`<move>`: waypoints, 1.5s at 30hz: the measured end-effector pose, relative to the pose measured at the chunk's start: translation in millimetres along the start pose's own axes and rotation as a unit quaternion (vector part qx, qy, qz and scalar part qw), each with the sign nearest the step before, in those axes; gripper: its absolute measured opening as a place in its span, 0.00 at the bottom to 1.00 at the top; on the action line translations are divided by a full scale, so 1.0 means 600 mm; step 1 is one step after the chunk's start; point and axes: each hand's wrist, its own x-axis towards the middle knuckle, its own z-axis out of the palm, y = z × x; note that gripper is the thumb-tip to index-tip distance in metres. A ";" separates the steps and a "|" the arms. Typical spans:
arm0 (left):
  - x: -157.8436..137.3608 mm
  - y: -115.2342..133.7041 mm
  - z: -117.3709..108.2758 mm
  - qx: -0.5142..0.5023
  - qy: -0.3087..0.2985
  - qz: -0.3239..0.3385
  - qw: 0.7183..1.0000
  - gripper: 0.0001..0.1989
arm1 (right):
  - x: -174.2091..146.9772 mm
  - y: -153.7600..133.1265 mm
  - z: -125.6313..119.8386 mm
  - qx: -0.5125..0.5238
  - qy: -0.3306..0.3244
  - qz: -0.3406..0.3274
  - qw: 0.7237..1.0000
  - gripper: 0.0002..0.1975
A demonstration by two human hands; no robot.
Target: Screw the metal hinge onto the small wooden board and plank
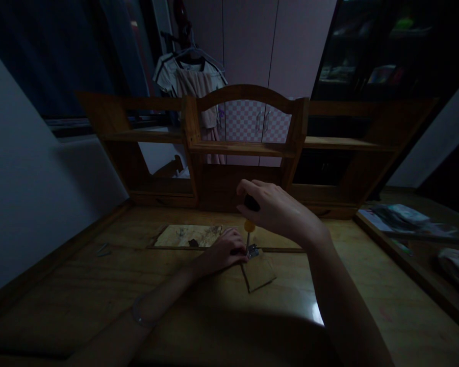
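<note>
Dim scene. Wooden tabletop (99,285) fills the lower half of the frame, with a brown wooden shelf unit with an arched centre panel (245,148) standing along its far edge at mid-frame. Pale worn rectangular board (187,236) lies flat, centre-left. Right hand (279,209), centre, is closed around the dark grip of a yellow-collared screwdriver (248,227), held upright, tip down on a small metal hinge (253,251). Left hand (227,251), just left of the hinge, has its fingers curled and pressed against it; can't tell if it grips. Small brown wooden flap (260,272) lies just below the hinge
</note>
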 end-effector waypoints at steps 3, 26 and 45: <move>0.001 0.000 0.000 0.006 -0.011 -0.006 1.000 0.07 | -0.002 0.001 -0.002 0.009 -0.003 -0.020 1.000 0.10; 0.000 0.006 0.004 -0.012 0.096 -0.018 0.995 0.07 | -0.013 0.008 -0.043 0.048 0.083 -0.035 0.995 0.18; -0.216 -0.144 -0.276 0.266 0.093 -0.249 0.927 0.13 | -0.058 0.048 -0.127 0.133 0.465 0.060 0.873 0.13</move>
